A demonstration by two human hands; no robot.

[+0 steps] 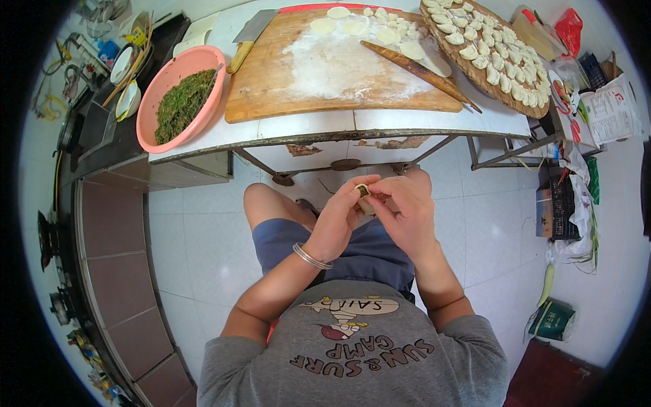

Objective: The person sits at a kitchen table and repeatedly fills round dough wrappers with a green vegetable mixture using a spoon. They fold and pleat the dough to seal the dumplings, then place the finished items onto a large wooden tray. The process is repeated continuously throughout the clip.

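Note:
Between my two hands, above my lap, is a partly folded dumpling [363,191] with dark green filling showing at its open end. My left hand [337,214] cups it, fingers curled round its side. The thumb and fingers of my right hand [401,203] pinch the wrapper's edge from the other side. Ahead on the table, a floured wooden board [271,95] carries round wrappers [354,27], small dough pieces [400,26] and a tapered rolling pin [420,71]. A pink bowl [218,88] of chopped green filling [180,102] stands at the left, a spoon handle at its rim.
A cleaver [254,30] with a wooden handle lies across the board's left edge. At the far right, a round woven tray [451,51] holds many finished dumplings. Small bowls [127,100] sit on the dark counter at left. A black crate [564,207] and bags stand along the right wall.

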